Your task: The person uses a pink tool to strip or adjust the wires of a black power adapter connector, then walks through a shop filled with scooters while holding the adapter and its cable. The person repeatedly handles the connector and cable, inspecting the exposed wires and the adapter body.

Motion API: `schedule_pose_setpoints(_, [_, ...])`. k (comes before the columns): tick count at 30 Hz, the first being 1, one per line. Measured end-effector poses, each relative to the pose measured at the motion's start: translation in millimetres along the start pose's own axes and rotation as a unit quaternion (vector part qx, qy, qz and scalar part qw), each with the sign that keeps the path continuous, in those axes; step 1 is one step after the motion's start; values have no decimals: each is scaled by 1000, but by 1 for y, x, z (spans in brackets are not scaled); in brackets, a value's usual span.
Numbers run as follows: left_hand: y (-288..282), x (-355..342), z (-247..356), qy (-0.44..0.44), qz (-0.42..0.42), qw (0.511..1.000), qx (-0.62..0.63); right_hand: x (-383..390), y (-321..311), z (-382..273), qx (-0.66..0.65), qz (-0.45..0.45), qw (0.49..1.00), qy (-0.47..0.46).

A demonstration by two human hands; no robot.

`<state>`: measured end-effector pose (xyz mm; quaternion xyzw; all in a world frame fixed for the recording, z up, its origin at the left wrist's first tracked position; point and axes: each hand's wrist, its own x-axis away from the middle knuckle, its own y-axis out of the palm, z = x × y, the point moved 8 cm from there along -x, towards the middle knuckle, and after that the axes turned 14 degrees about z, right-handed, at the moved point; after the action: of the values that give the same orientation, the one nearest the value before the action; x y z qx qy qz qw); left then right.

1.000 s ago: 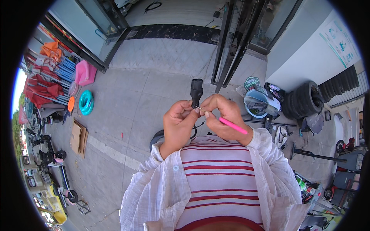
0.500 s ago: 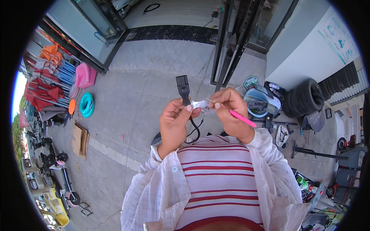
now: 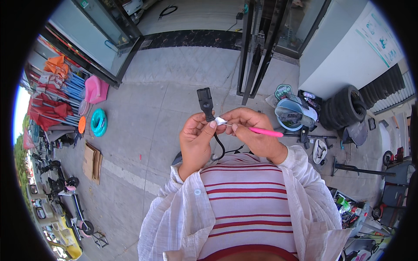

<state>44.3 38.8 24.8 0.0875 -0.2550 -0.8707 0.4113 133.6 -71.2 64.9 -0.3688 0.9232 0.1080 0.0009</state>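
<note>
My left hand (image 3: 195, 138) is closed, pinching a black plug connector (image 3: 204, 101) by its neck, with the plug's head pointing away from me. From it a black cable (image 3: 223, 150) curls down below my fingers. A small white crumpled piece (image 3: 219, 121), perhaps yarn or thin film, sits between the fingertips of both hands. My right hand (image 3: 252, 130) grips a pink-handled tool (image 3: 265, 131) with a thin metal shaft, similar to a crochet hook. Its tip touches or lies close against the white piece; the exact contact is hidden.
Grey paving lies below me. To the left are folded umbrellas (image 3: 52, 106), a pink basin (image 3: 96, 89), a teal coiled hose (image 3: 99, 122) and flattened cardboard (image 3: 92, 162). A glass door (image 3: 257, 56) stands ahead. On the right are a filled blue bucket (image 3: 291, 114) and tyres (image 3: 342, 106).
My right hand has moved left and closer to my left hand, bringing the tool tip to the white piece. The stretch of white between the hands has shortened. The plug stays in my left hand.
</note>
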Motion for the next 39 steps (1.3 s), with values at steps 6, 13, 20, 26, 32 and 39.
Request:
schedule_pose_setpoints(6, [2,-1,-4,1,-8,1000,6,1,-9,-3,103,13,992,-78])
schedule_pose_setpoints(13, [8,3,-4,-5,-19,1000,-19,3,-3,-19,41,11,987,-155])
schedule_pose_setpoints(20, [3,4,-6,20,-37,998,-37,4,1,-13,43,-17,991,-122])
schedule_pose_setpoints(26, [7,5,-6,-13,-51,997,-49,6,4,-5,-21,-39,995,-91])
schedule_pose_setpoints(32, [1,5,-6,11,-38,998,-54,7,5,-6,-10,-42,995,-94])
schedule_pose_setpoints(39, [7,11,8,79,-30,992,-98,9,5,-7,12,-37,991,-128])
